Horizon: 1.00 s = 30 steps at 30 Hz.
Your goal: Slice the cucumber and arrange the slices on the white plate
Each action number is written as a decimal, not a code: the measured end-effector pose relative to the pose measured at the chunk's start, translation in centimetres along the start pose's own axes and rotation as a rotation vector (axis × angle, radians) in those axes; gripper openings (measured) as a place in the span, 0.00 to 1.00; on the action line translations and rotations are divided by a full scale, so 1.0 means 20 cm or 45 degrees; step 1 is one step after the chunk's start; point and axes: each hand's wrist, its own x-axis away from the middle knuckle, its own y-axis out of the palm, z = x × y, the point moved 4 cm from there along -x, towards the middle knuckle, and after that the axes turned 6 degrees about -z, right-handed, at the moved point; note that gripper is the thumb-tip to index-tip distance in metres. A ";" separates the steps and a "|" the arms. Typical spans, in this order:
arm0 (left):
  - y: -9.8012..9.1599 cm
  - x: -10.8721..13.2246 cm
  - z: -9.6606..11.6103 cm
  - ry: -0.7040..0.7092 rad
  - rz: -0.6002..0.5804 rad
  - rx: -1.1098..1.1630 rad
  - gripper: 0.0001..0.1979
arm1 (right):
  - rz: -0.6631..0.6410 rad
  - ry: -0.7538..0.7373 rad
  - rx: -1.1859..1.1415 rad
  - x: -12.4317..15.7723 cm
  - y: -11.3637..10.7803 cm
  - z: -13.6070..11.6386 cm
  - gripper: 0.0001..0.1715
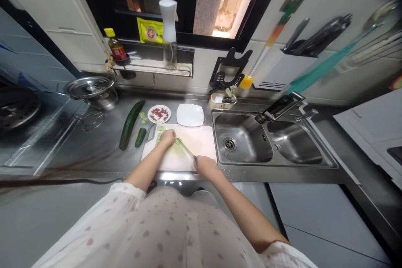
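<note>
Here, the right hand (206,167) has its grip clamped on one slim knife (187,150), over one flat white board (201,146) bearing thin round slices (161,128); what the left hand's (168,137) grip holds, I can't tell. Leftward, on the steel tabletop (97,146), lie one long cucumber (130,127) and one bumpy short cucumber (140,137).

Forearms (238,207) converge forward, left hand (168,137) angled inward, right hand (206,167) clenched.
</note>
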 end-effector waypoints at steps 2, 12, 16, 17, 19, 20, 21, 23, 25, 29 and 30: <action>0.00 0.00 0.00 0.004 0.003 0.002 0.07 | 0.005 -0.003 0.024 0.00 -0.01 0.00 0.20; -0.01 0.03 0.01 0.011 0.007 0.005 0.07 | -0.015 -0.025 0.069 0.01 -0.07 -0.01 0.21; -0.01 0.02 0.01 0.015 0.015 0.007 0.07 | -0.021 0.002 0.017 0.01 -0.01 0.00 0.21; -0.01 0.02 0.01 0.014 0.015 0.008 0.07 | -0.017 0.008 0.008 0.01 0.00 0.01 0.21; 0.00 0.01 0.00 0.016 0.016 0.008 0.07 | -0.011 0.015 -0.007 0.01 0.02 0.01 0.21; 0.00 0.01 0.00 0.017 0.016 0.008 0.07 | -0.010 0.017 -0.013 0.01 0.02 0.01 0.22; 0.00 0.01 0.00 0.017 0.016 0.010 0.08 | -0.011 0.017 -0.018 0.01 0.03 0.01 0.22; 0.00 0.01 0.00 0.017 0.021 0.013 0.08 | -0.015 0.016 -0.029 0.01 0.03 0.01 0.22; 0.00 0.01 0.00 0.023 0.027 0.013 0.07 | -0.015 0.025 -0.047 0.01 0.04 0.01 0.22; 0.00 0.01 0.00 0.027 0.034 0.007 0.07 | 0.011 0.059 -0.071 0.01 0.08 0.03 0.21; 0.00 0.01 0.00 0.026 0.034 0.005 0.07 | 0.015 0.064 -0.071 0.02 0.09 0.04 0.21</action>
